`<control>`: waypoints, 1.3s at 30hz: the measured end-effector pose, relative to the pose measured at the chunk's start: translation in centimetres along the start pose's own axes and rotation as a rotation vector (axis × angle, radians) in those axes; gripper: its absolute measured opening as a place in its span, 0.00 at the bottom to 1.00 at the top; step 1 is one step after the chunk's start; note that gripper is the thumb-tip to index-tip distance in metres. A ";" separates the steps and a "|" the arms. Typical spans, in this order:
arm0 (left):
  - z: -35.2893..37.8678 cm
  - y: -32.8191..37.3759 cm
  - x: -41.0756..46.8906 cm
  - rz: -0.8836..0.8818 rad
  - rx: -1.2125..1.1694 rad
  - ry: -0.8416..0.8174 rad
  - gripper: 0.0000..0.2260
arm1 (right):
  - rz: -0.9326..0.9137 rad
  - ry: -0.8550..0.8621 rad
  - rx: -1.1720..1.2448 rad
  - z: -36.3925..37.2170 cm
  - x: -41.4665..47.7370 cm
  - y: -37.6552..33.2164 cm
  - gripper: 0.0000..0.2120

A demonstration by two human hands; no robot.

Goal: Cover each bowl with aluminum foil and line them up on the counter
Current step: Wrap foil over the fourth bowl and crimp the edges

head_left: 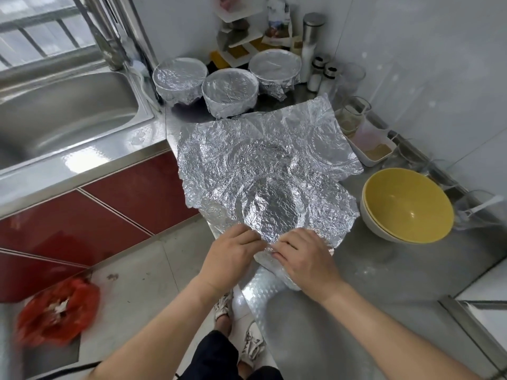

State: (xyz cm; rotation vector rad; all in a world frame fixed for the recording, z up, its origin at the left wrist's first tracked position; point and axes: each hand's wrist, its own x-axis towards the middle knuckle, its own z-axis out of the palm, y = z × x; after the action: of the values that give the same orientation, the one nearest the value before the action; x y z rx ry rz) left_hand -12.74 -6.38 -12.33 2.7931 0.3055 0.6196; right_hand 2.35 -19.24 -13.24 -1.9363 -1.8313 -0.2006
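A large crumpled foil sheet lies over the steel counter, with round bowl-shaped dents pressed into it. At its near edge both hands work the foil: my left hand pinches the edge, and my right hand curls over a folded or rolled part of foil. Three foil-covered bowls stand in a row at the back of the counter. Two stacked yellow bowls sit uncovered to the right of the sheet.
A steel sink lies to the left. Glass jars, shakers and a white container line the right wall. A spice rack stands at the back. A red bag sits on the floor at lower left.
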 end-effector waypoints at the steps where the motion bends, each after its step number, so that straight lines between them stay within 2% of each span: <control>1: 0.1 0.1 0.0 -0.006 -0.004 0.013 0.10 | 0.003 0.014 -0.010 0.2 0.0 -0.1 0.10; 3: 0.2 0.1 0.0 -0.012 -0.007 0.030 0.10 | 0.014 0.039 -0.034 0.8 -0.1 -0.2 0.05; 7: 0.4 0.1 -0.1 -0.001 0.012 0.026 0.11 | 0.068 0.073 -0.049 1.4 -0.5 -0.4 0.05; 11: 0.2 -0.2 0.0 0.004 0.017 -0.007 0.10 | 0.084 0.031 -0.010 1.1 -0.2 -0.6 0.03; 14: -0.5 -0.6 -0.2 -0.023 0.022 -0.031 0.09 | 0.141 -0.038 0.015 -0.1 -0.4 0.0 0.11; 17: -1.1 -0.2 0.0 -0.067 -0.010 -0.044 0.10 | 0.174 -0.069 0.048 -1.1 -1.0 0.9 0.14; 21: -0.1 1.0 0.9 -0.025 -0.021 -0.130 0.08 | 0.168 -0.080 0.066 -1.2 -1.2 1.7 0.11; 24: 0.7 1.0 1.2 -0.064 -0.033 -0.164 0.13 | 0.151 -0.079 0.064 -1.4 -0.9 1.9 0.10; 29: 0.5 0.7 0.8 -0.128 -0.116 -0.123 0.15 | 0.055 -0.085 0.058 -1.8 -0.8 2.2 0.11; 31: 0.4 0.6 0.3 -0.131 -0.142 -0.123 0.14 | 0.021 -0.064 0.044 -1.5 -1.1 2.2 0.06; 36: -0.1 1.0 0.4 -0.180 -0.157 -0.129 0.10 | 0.036 0.026 0.004 -0.2 -1.4 1.7 0.07; 39: -0.3 1.9 0.7 -0.210 -0.164 -0.143 0.12 | 0.052 0.032 -0.025 0.1 -1.4 1.4 0.04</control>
State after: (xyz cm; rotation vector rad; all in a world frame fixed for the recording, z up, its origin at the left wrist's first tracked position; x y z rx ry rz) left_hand -11.91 -7.92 -11.26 2.5875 0.4867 0.3756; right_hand 3.54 -20.49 -14.20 -1.9839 -1.7637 -0.2372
